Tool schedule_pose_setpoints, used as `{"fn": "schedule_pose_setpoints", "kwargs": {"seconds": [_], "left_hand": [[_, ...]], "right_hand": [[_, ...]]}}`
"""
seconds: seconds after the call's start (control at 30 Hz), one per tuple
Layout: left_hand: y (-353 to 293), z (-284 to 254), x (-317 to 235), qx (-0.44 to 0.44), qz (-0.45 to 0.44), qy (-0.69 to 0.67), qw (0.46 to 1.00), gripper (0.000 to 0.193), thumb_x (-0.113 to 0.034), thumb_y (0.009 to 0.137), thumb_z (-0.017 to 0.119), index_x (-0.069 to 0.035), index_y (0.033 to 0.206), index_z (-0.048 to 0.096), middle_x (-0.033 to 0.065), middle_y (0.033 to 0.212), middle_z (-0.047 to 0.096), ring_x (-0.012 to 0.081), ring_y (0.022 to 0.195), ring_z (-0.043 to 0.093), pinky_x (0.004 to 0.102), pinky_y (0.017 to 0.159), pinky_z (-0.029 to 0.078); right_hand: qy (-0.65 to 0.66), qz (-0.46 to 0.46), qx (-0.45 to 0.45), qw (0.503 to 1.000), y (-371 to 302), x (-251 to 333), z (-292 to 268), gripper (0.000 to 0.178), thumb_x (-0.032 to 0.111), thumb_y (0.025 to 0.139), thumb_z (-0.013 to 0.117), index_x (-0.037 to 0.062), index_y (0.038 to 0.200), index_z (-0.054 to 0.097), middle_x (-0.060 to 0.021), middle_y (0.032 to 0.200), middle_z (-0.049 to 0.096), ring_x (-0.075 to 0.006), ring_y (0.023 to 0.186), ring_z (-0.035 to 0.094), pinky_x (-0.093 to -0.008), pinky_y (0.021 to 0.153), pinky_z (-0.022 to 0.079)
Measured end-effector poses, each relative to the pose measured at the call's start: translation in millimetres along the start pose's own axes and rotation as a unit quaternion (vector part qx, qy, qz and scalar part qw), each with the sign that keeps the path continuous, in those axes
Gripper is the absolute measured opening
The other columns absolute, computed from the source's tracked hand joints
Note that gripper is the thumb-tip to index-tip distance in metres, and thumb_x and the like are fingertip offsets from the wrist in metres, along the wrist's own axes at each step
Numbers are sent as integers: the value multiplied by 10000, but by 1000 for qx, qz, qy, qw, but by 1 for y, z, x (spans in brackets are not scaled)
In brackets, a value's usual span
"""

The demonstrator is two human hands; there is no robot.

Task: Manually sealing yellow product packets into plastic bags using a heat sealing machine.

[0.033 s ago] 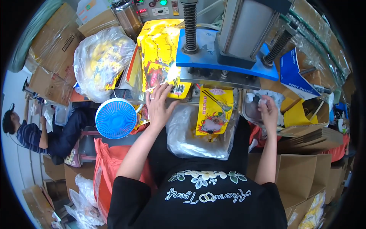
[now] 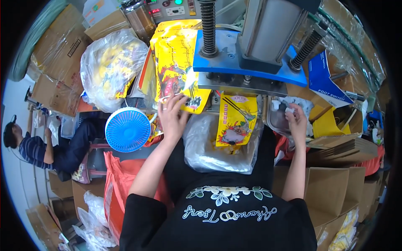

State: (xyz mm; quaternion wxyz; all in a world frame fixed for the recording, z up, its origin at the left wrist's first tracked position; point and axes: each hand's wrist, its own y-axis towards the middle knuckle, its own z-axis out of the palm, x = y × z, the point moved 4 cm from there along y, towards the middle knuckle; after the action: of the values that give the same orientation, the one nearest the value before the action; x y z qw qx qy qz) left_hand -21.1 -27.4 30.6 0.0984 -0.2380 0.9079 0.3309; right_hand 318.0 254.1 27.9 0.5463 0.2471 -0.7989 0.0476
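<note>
My left hand (image 2: pixel 172 117) is at the lower end of a stack of yellow printed pouches (image 2: pixel 173 50). Its fingers lie over the top pouch (image 2: pixel 194 102) and its thumb is at that pouch's edge, closed on it. Over a clear plastic tub (image 2: pixel 277 120), my right hand (image 2: pixel 297 123) pinches a small whitish piece (image 2: pixel 289 110), too small to name. Between my hands, another yellow pouch (image 2: pixel 237 121) lies face up under the front of a blue press (image 2: pixel 234 54), its lower part over a clear plastic bag (image 2: pixel 201 146).
A blue fan (image 2: pixel 128 130) stands left of my left forearm. Behind it sits a clear bag of yellow packaging (image 2: pixel 111 69). Cardboard boxes (image 2: pixel 331 188) and a blue-and-white box (image 2: pixel 328 81) are at the right. Another person (image 2: pixel 35 144) sits at the far left.
The top pouch's lower end has slid slightly toward me under my left fingers, and my thumb has drawn in to its edge. My right hand has shifted slightly, still pinching.
</note>
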Motion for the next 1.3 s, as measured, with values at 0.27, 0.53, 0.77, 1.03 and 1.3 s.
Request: {"fn": "schedule_pose_setpoints", "kwargs": {"seconds": [0.27,0.53,0.77,1.03,1.3], "left_hand": [[-16,-28,-46,54,-143,-357,922,151,-91,866,676,33,953,675,100,798,641,188,765,609,306,693,459],[-63,21,-85,129,-201,-502,831,123,-68,869,707,25,947,723,-6,834,671,32,747,555,198,669,456],[-60,39,-86,246,-232,-548,765,187,-123,900,680,56,949,702,30,842,668,61,754,578,232,652,460],[-43,51,-85,196,-188,-510,816,221,-132,913,651,75,982,690,62,854,696,75,770,625,223,664,491],[-39,59,-87,233,-243,-574,746,277,-213,924,661,56,969,703,34,816,687,61,739,596,222,653,483]], "right_hand": [[-34,-71,75,994,-19,55,13,323,-78,877,580,4,1189,606,-62,1128,528,-111,1029,582,-230,859,458],[64,-46,239,968,-50,115,94,245,42,832,706,6,1063,632,-32,988,672,-96,912,606,-229,802,474],[219,54,260,939,-43,94,117,191,22,826,716,12,988,615,-27,957,667,-88,896,613,-231,806,488],[87,-1,201,976,-22,87,88,212,19,827,722,34,1018,630,-8,917,663,-76,876,619,-224,794,492],[196,52,250,947,-21,85,113,271,40,819,740,26,1061,618,-15,931,661,-88,882,617,-233,793,495]]}}
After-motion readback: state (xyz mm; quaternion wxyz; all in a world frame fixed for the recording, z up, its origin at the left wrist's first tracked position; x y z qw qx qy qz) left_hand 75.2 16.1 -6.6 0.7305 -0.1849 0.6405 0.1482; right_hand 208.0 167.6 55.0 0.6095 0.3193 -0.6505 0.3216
